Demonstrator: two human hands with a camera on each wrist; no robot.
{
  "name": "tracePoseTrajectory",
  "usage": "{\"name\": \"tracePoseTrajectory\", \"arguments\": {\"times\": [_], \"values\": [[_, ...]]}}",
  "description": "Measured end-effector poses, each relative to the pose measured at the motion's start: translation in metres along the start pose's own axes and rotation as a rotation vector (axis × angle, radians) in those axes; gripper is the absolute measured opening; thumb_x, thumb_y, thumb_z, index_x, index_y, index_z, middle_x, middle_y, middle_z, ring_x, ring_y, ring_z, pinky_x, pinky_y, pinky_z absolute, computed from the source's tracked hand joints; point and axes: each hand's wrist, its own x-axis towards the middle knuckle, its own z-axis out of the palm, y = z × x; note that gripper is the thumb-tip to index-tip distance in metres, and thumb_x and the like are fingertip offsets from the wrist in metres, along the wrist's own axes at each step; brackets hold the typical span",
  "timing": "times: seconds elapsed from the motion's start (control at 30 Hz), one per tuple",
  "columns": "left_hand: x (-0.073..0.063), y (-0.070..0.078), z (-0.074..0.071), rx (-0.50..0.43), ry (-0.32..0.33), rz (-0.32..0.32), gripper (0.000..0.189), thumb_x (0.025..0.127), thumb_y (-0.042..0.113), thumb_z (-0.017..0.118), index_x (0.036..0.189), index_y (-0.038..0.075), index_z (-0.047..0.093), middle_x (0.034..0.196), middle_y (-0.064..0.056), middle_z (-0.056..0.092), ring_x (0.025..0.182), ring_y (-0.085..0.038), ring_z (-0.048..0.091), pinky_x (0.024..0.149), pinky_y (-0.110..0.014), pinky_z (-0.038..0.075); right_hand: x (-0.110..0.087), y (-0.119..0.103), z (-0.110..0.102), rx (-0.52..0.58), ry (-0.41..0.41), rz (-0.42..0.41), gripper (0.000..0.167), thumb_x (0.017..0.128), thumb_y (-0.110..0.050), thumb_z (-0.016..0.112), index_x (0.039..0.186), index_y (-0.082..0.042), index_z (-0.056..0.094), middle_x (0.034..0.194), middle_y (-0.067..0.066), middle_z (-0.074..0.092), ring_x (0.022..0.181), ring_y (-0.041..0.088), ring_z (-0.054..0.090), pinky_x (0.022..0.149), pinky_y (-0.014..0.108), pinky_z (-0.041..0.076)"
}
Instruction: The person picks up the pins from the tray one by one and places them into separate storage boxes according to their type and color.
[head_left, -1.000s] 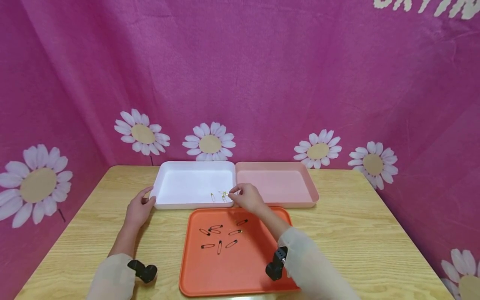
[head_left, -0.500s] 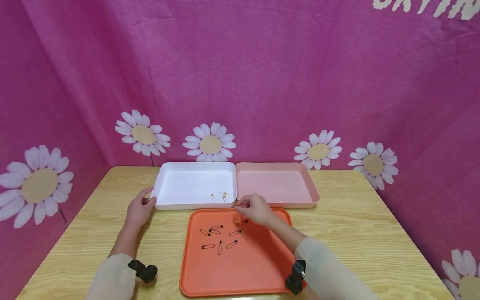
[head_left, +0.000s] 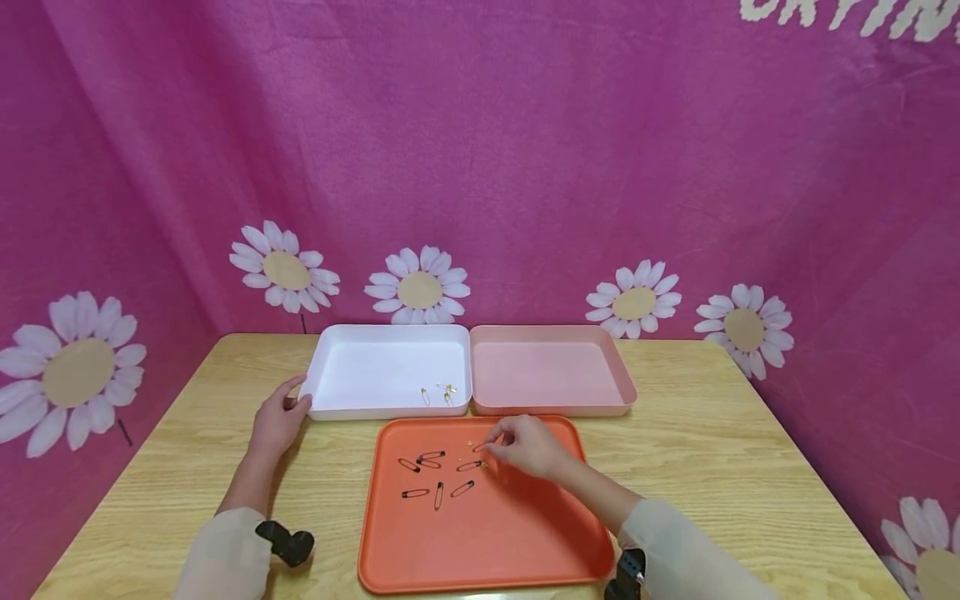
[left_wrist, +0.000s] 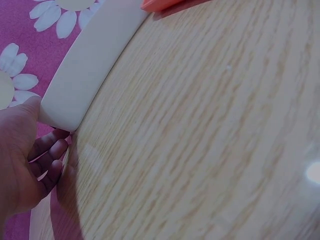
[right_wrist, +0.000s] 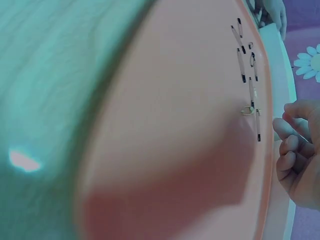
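My left hand (head_left: 276, 425) holds the near left corner of a white tray (head_left: 375, 367). In the left wrist view its thumb lies at the rim and several fingers curl beside the corner. Over an orange tray (head_left: 472, 542), my right hand (head_left: 528, 446) has its fingertips right at a black safety pin (head_left: 478, 448), partly hidden by them. The right wrist view shows that hand's fingers loosely bent, with nothing visible between thumb and index finger. More black safety pins (head_left: 415, 493) lie spread on the orange tray, with small gold pieces (right_wrist: 248, 110) among them.
Several gold safety pins (head_left: 425, 397) lie in the white tray's near right corner. A pink tray (head_left: 555, 367) stands against its right side. All three trays are on a wooden table (head_left: 720, 467), with a magenta flowered curtain (head_left: 525, 167) behind.
My right hand has moved from the white tray's near right corner back toward me, to the black safety pin on the orange tray. The left hand has stayed at its corner.
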Motion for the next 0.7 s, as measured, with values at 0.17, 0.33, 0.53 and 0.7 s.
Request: {"name": "tracePoseTrajectory", "arguments": {"times": [0.17, 0.33, 0.53, 0.7], "values": [[0.001, 0.001, 0.0, 0.001, 0.009, 0.013, 0.05, 0.097, 0.025, 0.045, 0.144, 0.01, 0.034, 0.12, -0.027, 0.05, 0.107, -0.034, 0.045, 0.097, -0.049, 0.036, -0.013, 0.008, 0.002, -0.019, -0.019, -0.042, 0.006, 0.083, -0.017, 0.067, 0.084, -0.011, 0.07, 0.06, -0.005, 0.06, 0.051, 0.002, 0.048, 0.051, 0.019, 0.039], [0.001, 0.0, 0.0, 0.0, 0.003, 0.006, 0.051, 0.097, 0.024, 0.044, 0.145, 0.011, 0.033, 0.12, -0.026, 0.049, 0.107, -0.034, 0.044, 0.096, -0.049, 0.035, -0.02, 0.014, 0.006, -0.007, -0.037, -0.062, 0.005, 0.082, -0.016, 0.069, 0.081, -0.011, 0.068, 0.059, -0.005, 0.06, 0.049, 0.002, 0.049, 0.049, 0.02, 0.04], [0.0, -0.001, 0.0, 0.001, 0.003, 0.008, 0.051, 0.098, 0.025, 0.044, 0.145, 0.011, 0.033, 0.121, -0.027, 0.049, 0.109, -0.035, 0.045, 0.098, -0.051, 0.034, -0.026, 0.015, 0.011, -0.077, -0.058, -0.032, 0.005, 0.081, -0.021, 0.071, 0.083, -0.017, 0.068, 0.063, -0.01, 0.056, 0.054, 0.003, 0.046, 0.051, 0.02, 0.037], [-0.001, -0.001, 0.001, 0.006, 0.013, 0.012, 0.05, 0.097, 0.024, 0.045, 0.145, 0.011, 0.034, 0.121, -0.027, 0.05, 0.109, -0.035, 0.046, 0.099, -0.051, 0.035, -0.028, 0.013, 0.014, -0.148, -0.032, -0.054, 0.008, 0.08, -0.023, 0.071, 0.083, -0.017, 0.068, 0.064, -0.01, 0.055, 0.057, 0.002, 0.043, 0.054, 0.02, 0.036]]}}
